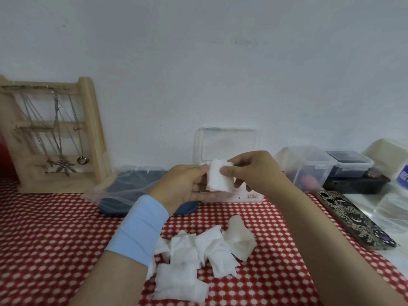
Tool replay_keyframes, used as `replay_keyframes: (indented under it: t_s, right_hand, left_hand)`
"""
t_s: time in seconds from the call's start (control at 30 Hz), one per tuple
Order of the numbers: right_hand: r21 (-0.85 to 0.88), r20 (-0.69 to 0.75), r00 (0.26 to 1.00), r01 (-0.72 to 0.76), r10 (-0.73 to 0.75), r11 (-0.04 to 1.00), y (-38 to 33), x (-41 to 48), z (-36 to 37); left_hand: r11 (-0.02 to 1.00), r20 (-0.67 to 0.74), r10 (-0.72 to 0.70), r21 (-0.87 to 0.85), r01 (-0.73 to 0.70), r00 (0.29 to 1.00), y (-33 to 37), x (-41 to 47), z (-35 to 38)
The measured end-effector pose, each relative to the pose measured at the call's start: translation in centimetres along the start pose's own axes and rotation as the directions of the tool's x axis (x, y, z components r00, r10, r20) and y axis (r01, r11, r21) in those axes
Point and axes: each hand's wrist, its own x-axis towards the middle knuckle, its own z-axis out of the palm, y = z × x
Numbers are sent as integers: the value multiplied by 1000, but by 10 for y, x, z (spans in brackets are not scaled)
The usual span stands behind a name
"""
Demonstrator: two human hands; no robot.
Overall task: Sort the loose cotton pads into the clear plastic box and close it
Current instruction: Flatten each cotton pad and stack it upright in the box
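Pad (219, 178) betw. L hand (185, 186) & R hand (249, 171), box (251, 197) right behind

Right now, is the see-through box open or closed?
Open. The lid of the clear plastic box stands upright behind the base, in front of the wall.

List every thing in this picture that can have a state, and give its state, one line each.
Clear box: open, lid raised.
Held pad: pinched between left hand and right hand, not yet in the box.
Loose pads: heaped on the cloth, unsorted.
Small tubs: lids on.
Necklaces: hanging on the wooden stand.
Phone: lying back up.
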Motion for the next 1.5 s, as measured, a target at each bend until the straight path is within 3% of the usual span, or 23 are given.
replay_keyframes:
  t_s: [0.2,0.33,0.43,0.67,0.93,1.07,1.13,1.23,1.33,1.4,1.5]
  right_hand:
    - [-98,-134,991,-16,3,995,-1,2,0]
    - [-38,-9,998,63,-63,997,-6,-2,-9]
    - [-87,94,992,93,-84,992,-7,-3,-9]
    - [-150,90,994,68,-55,986,-2,2,-4]
    - [-38,85,993,89,-85,995,-2,0,-5]
    - [51,171,983,56,-64,997,-2,-1,-8]
    - [-34,172,982,83,-76,996,1,1,-10]
    - [-336,282,959,83,16,938,7,2,-19]
    - [-592,517,829,165,215,789,13,-3,-14]
    - [-647,580,763,219,285,730,15,-5,-7]
    - [-658,571,766,213,295,722,13,-4,-8]
  left_hand:
    - [999,-128,35,-9,-36,991,-3,2,3]
    - [995,-208,73,87,-56,976,-4,5,0]
    - [990,-172,74,133,-52,982,-4,4,1]
    - [993,-99,42,113,-31,994,-2,1,3]
    - [999,6,22,47,-22,1000,1,-1,6]
    - [965,21,76,250,-79,997,-2,0,4]
    - [950,14,61,305,-62,998,-5,1,-1]
    - [948,-68,72,314,-47,995,-7,3,-9]
    - [980,-118,67,193,-43,991,-6,3,-11]
    - [986,-128,52,161,-31,990,-4,4,-10]
    - [989,-133,42,146,-22,990,-4,5,-9]
